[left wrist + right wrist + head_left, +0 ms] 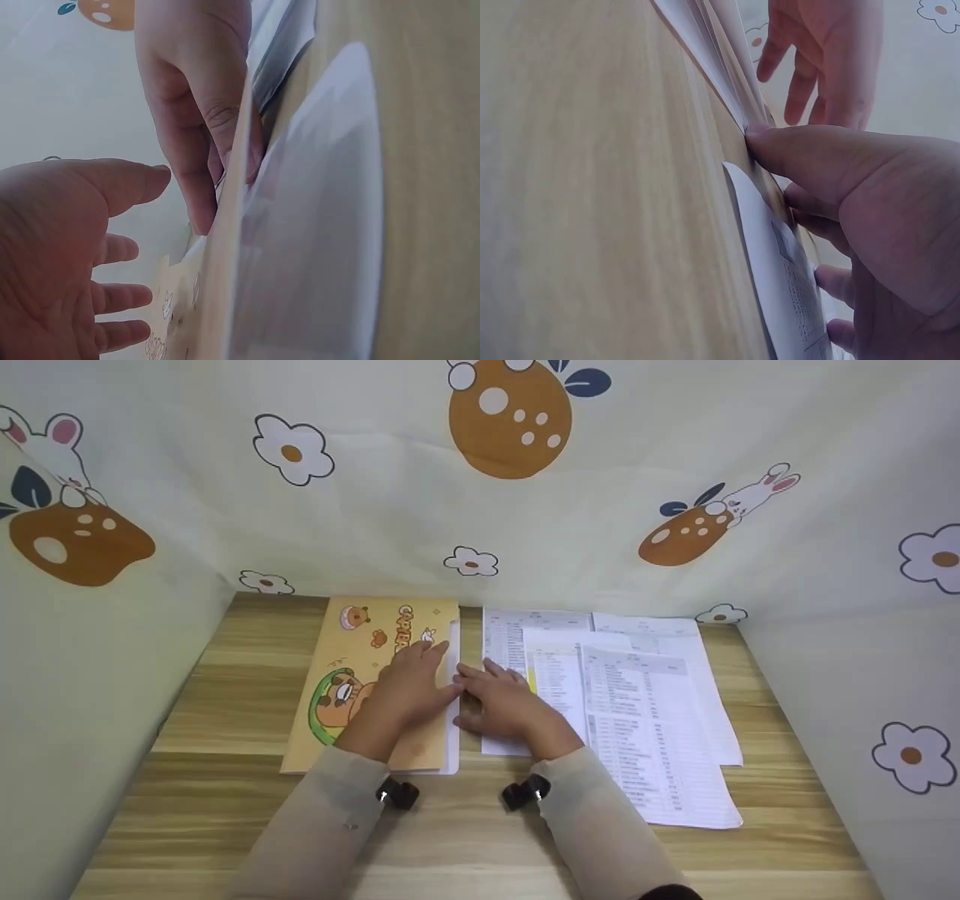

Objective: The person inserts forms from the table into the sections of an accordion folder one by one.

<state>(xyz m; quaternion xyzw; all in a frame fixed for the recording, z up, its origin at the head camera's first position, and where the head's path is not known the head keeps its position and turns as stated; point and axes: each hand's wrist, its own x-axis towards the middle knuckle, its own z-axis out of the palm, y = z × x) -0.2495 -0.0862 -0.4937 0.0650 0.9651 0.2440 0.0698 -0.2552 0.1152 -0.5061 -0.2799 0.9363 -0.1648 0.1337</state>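
Observation:
A yellow file folder with capybara cartoons lies on the left of the wooden table. My left hand is over its cover with fingers extended and apart, near the right edge. In the left wrist view the left hand has its thumb and fingers spread, holding nothing. At the folder's right edge my right hand pinches the cover, thumb below and a finger above. The thumb meets the folder's edge in the right wrist view, where the layers gape slightly and a pale inner layer shows.
Several overlapping printed sheets lie to the right, partly under my right hand and forearm. A patterned curtain encloses the table at the back and both sides. Each wrist wears a small black camera.

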